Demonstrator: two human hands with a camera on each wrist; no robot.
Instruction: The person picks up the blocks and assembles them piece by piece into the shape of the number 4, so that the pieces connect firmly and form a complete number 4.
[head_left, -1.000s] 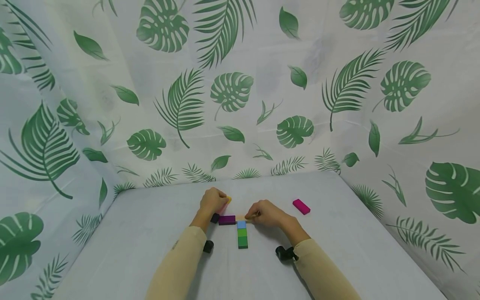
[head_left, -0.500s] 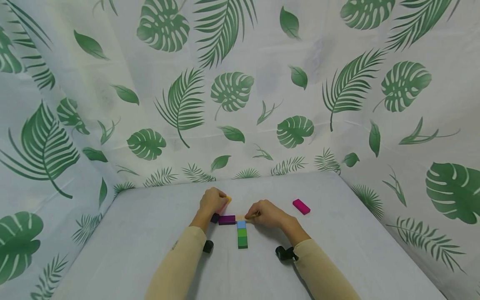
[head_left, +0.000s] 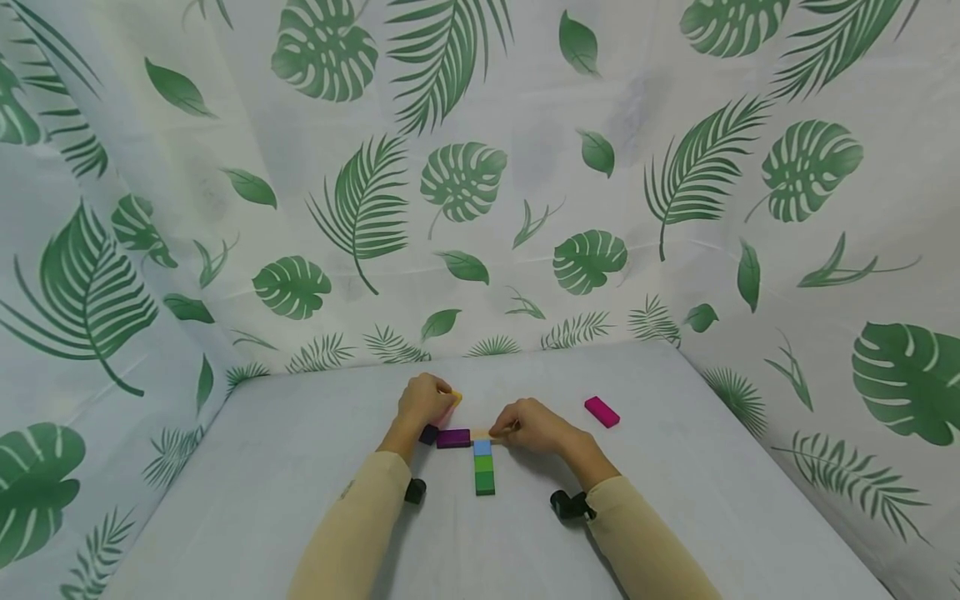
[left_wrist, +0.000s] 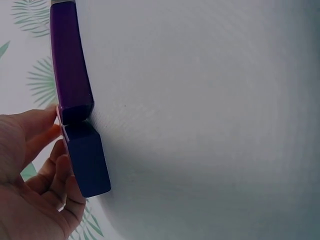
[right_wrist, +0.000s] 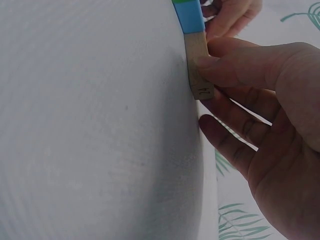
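Note:
My left hand (head_left: 426, 400) is at the row's upper left, its curled fingers pinching a yellow block (head_left: 457, 398). A pink block (head_left: 447, 414) shows just below it, partly covered by the hand. Close by the left wrist lies a dark navy block (left_wrist: 88, 160), end to end with a purple block (left_wrist: 71, 60). With thumb and fingers my right hand (head_left: 536, 427) pinches a plain wooden block (right_wrist: 197, 62) that has a small mark on its end. It overlaps the row's right end, where a light blue block (head_left: 482, 447) heads a column of green blocks (head_left: 484, 472).
A magenta block (head_left: 602, 412) lies alone on the white table (head_left: 637, 500), right of the right hand. Black wrist cameras (head_left: 572, 506) stick out under both forearms. Leaf-printed cloth (head_left: 465, 317) hangs behind and at both sides.

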